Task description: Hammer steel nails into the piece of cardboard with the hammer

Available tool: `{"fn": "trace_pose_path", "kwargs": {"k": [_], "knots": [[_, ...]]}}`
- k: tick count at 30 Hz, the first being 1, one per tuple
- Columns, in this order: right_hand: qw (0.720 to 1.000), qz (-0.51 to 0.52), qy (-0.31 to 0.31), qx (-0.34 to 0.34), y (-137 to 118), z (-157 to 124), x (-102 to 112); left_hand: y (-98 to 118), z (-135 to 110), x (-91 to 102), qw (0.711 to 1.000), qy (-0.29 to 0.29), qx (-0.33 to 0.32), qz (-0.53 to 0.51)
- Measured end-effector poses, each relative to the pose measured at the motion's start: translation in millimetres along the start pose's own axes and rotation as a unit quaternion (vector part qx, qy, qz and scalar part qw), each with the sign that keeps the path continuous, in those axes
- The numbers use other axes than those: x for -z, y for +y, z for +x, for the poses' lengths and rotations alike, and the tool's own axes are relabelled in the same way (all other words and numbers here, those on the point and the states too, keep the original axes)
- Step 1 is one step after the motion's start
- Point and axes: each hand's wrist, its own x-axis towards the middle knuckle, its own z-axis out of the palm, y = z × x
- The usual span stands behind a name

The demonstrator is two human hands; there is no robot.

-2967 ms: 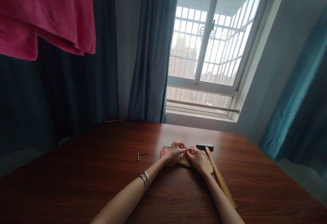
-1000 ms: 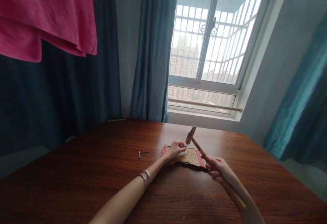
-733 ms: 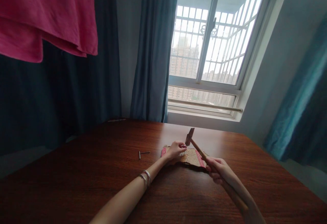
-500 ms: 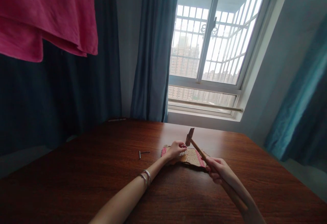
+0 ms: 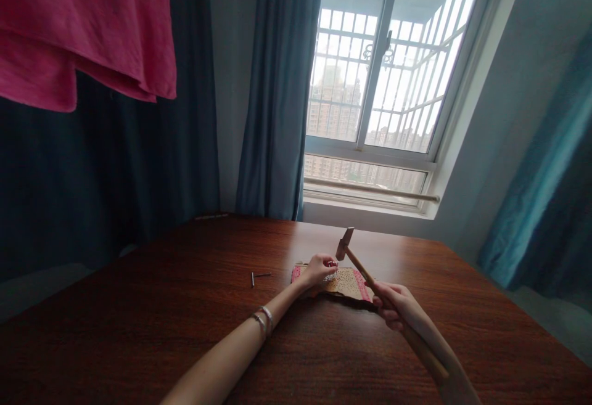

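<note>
My right hand (image 5: 393, 305) is wrapped round the wooden handle of a hammer (image 5: 359, 265). The hammer's head is raised just above and beside my left fingertips, apart from them. My left hand (image 5: 320, 270) is closed in a pinch over a small board (image 5: 349, 283) with a speckled tan middle and pink dotted ends. A thin upright nail seems to be between its fingertips, mostly hidden by the fingers and blurred. Red nails show on that hand. To its left, two loose nails (image 5: 253, 279) lie on the table.
A brown wood-grain table (image 5: 185, 306) spreads under everything. Beyond its far edge are a barred window (image 5: 370, 84) and blue curtains (image 5: 277, 97). A pink cloth (image 5: 115, 29) hangs at upper left.
The hammer's head has risen slightly, away from my left fingertips. My left hand has stayed in place on the board, and the loose nails have not moved.
</note>
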Motion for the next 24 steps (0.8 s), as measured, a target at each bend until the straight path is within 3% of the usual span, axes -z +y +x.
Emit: {"fn": "trace_pose_path", "kwargs": {"k": [9, 19, 24], "knots": [[1.000, -0.006, 0.015, -0.003, -2.3, -0.4, 0.2, -1.3, 1.2, 0.1, 1.000, -0.003, -0.003, 0.000], [1.000, -0.013, -0.019, 0.008, 0.0, 0.0, -1.8, -2.1, 0.5, 0.7, 1.000, -0.004, -0.019, -0.014], [1.000, -0.006, 0.002, 0.009, -1.1, -0.7, -0.8, -1.7, 0.5, 0.6, 1.000, -0.005, -0.006, -0.001]]}}
